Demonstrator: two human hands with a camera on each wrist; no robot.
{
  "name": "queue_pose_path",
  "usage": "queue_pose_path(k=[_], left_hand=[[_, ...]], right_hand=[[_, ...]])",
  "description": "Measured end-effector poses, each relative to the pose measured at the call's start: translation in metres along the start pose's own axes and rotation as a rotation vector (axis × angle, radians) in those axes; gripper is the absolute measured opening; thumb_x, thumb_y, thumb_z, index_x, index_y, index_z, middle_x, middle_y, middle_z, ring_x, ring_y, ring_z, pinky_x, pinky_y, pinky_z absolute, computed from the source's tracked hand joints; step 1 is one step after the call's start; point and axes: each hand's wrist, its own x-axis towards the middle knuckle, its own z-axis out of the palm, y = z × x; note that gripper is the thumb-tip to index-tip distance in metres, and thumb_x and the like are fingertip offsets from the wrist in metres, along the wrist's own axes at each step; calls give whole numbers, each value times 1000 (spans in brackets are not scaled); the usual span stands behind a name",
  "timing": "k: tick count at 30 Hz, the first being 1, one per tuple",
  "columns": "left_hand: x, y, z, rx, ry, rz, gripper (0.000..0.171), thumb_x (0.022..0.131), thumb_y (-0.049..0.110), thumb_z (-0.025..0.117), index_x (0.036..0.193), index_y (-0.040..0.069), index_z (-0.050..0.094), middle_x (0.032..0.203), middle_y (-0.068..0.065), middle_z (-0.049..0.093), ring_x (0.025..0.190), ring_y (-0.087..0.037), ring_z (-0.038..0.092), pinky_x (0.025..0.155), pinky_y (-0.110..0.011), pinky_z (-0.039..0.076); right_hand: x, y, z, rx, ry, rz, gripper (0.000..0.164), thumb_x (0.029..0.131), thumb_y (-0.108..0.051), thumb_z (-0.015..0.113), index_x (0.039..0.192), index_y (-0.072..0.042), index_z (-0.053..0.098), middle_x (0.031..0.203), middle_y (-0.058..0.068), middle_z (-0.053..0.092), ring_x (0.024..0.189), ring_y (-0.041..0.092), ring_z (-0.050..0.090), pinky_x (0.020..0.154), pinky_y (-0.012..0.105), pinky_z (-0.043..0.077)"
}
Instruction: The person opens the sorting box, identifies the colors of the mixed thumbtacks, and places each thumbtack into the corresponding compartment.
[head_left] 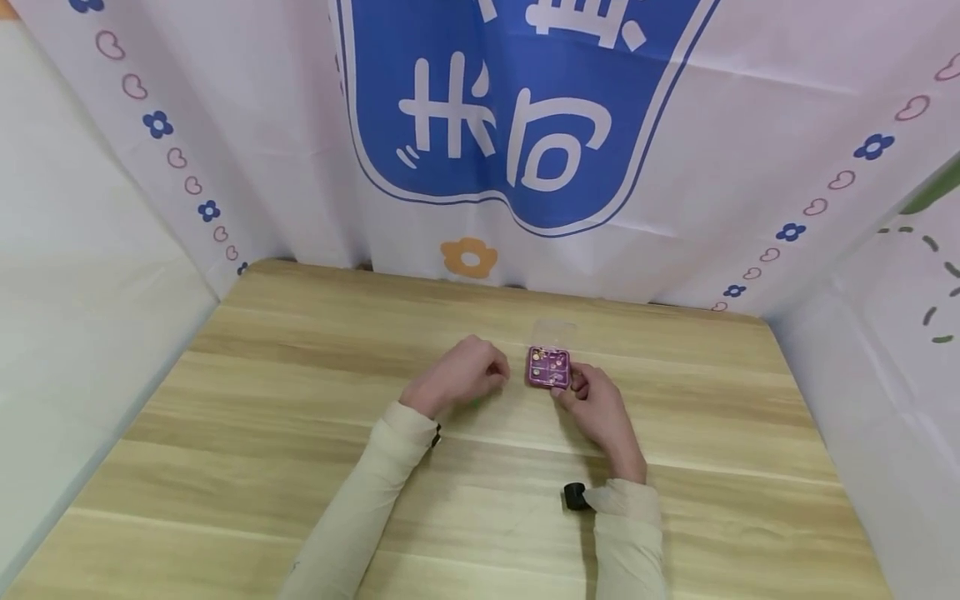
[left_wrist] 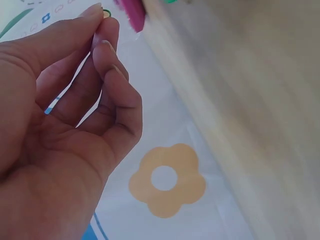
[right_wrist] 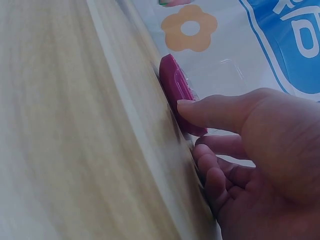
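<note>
A small square purple compartment box (head_left: 549, 367) lies on the table with its clear lid (head_left: 553, 332) raised at the back. Small colourful pieces sit in its compartments. My right hand (head_left: 597, 410) grips the box at its near right corner; in the right wrist view the thumb (right_wrist: 215, 111) presses on the magenta side wall. Just left of the box is my left hand (head_left: 467, 372), apart from it. Between its thumb and index fingertips it pinches a tiny green-rimmed piece (left_wrist: 107, 13), mostly covered by the fingers.
A tiny green piece (head_left: 476, 402) lies on the wooden table (head_left: 285, 375) below the left hand. A white printed cloth (head_left: 285, 192) hangs along the table's back edge, with light sheets at both sides. A black band with a black piece (head_left: 575, 497) is at the right wrist.
</note>
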Motion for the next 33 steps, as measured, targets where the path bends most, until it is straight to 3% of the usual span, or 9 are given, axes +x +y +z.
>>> queue_pose_path(k=[8, 13, 26, 33], left_hand=[[22, 12, -21, 33, 25, 36, 8, 87, 11, 66, 84, 12, 74, 79, 4, 68, 68, -6, 57, 67, -25, 52], [34, 17, -25, 29, 24, 62, 8, 86, 10, 67, 84, 11, 74, 79, 3, 69, 66, -7, 56, 63, -25, 51], [63, 21, -3, 71, -17, 117, 8, 84, 7, 68, 80, 9, 75, 76, 2, 69, 66, -8, 55, 64, -23, 50], [70, 21, 7, 92, -36, 151, 12, 83, 5, 67, 76, 10, 75, 69, 4, 66, 60, -9, 54, 57, -22, 48]], right_hand=[[1, -2, -4, 3, 2, -9, 58, 84, -20, 71, 131, 1, 47, 94, 11, 56, 81, 23, 50, 68, 37, 48], [1, -2, -3, 5, -5, -8, 57, 83, -19, 71, 131, 1, 48, 94, 11, 56, 81, 22, 51, 68, 37, 48], [0, -2, -2, 18, 4, 1, 56, 83, -20, 72, 130, -1, 50, 93, 9, 56, 79, 22, 51, 66, 36, 47], [-1, -3, -3, 20, 2, -10, 55, 83, -20, 72, 130, -2, 51, 92, 10, 56, 79, 22, 50, 66, 36, 46]])
